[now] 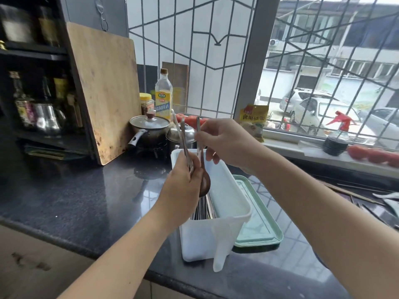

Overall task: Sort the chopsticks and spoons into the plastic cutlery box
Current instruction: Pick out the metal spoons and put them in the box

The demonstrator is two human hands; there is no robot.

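Note:
A white plastic cutlery box (228, 203) stands on the dark counter, with metal chopsticks (201, 209) lying along its left side. Above the box, my left hand (183, 186) grips a bunch of utensil handles (183, 137) that point up and away. My right hand (226, 143) pinches the handle of a metal spoon (204, 180), whose dark bowl hangs down over the box beside my left hand. More chopsticks (354, 193) and cutlery lie on the counter at the far right.
The box's green lid (259, 223) lies right of the box. Behind it stand a lidded pot (149, 130), a steel kettle, an oil bottle (164, 96) and a leaning cutting board (105, 89). A windowsill with tomatoes and a spray bottle (338, 134) runs along the right.

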